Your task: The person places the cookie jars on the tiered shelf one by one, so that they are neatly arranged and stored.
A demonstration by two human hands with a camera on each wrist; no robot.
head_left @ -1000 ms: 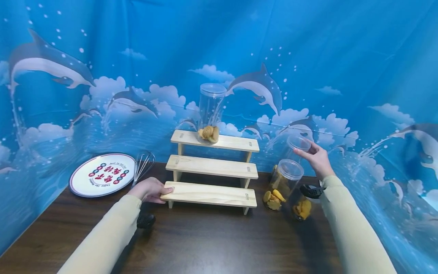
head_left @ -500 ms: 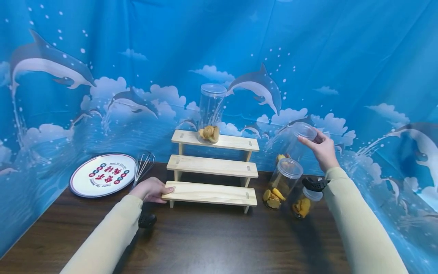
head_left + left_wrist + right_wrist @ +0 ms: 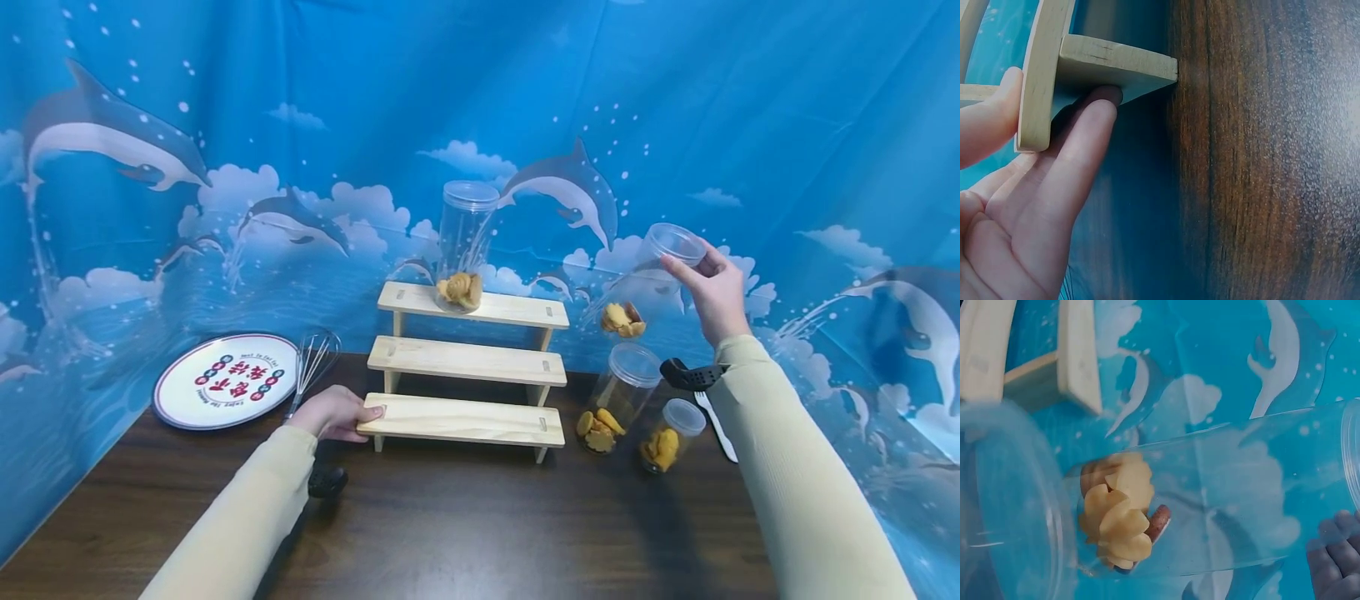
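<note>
My left hand (image 3: 335, 413) grips the left end of the lowest board on a three-step wooden rack (image 3: 465, 418). In the left wrist view its thumb (image 3: 997, 119) lies on the board's upper face, with fingers beneath near a leg (image 3: 1116, 61). My right hand (image 3: 716, 293) holds a tall clear jar (image 3: 651, 279) by its lidded top, raised above the table. Flower-shaped cookies and a brownish piece (image 3: 1159, 523) lie at its bottom in the right wrist view. Below it stand another tall cookie jar (image 3: 618, 400) and a short lidded jar (image 3: 673, 435) of yellow pieces.
A tall lidded jar (image 3: 460, 250) with cookies stands on the rack's top step. On the left, a white printed plate (image 3: 225, 382) leans at the backdrop beside a wire whisk (image 3: 315, 364). A white fork (image 3: 717, 427) lies near the right forearm. A dolphin-print curtain (image 3: 360, 100) closes the back.
My right hand has lifted the tall jar up and slightly right, away from the jar in front of it. The short jar and fork have come into fuller view. The left hand stays on the rack.
</note>
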